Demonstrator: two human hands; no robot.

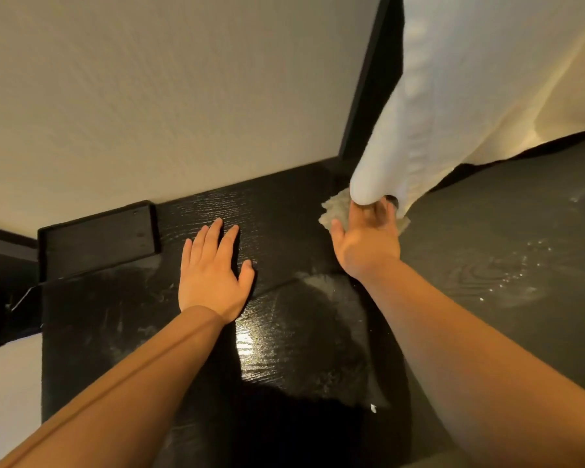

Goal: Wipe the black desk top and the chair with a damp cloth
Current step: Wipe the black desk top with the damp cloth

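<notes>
The black desk top [284,332] fills the lower half of the view, glossy and wet-looking in the middle, with dusty pale smears to the right. My left hand [213,268] rests flat on it, fingers straight and spread. My right hand [368,238] presses a crumpled pale cloth [335,211] against the desk's far corner, under the hem of a white curtain [419,130]. The fingertips are hidden by the curtain and the cloth. No chair is in view.
A cream wall [149,96] backs the desk. A shallow black rectangular tray [98,241] lies at the far left by the wall. A dark vertical frame [362,96] stands in the corner. A small white speck [373,408] lies on the near desk.
</notes>
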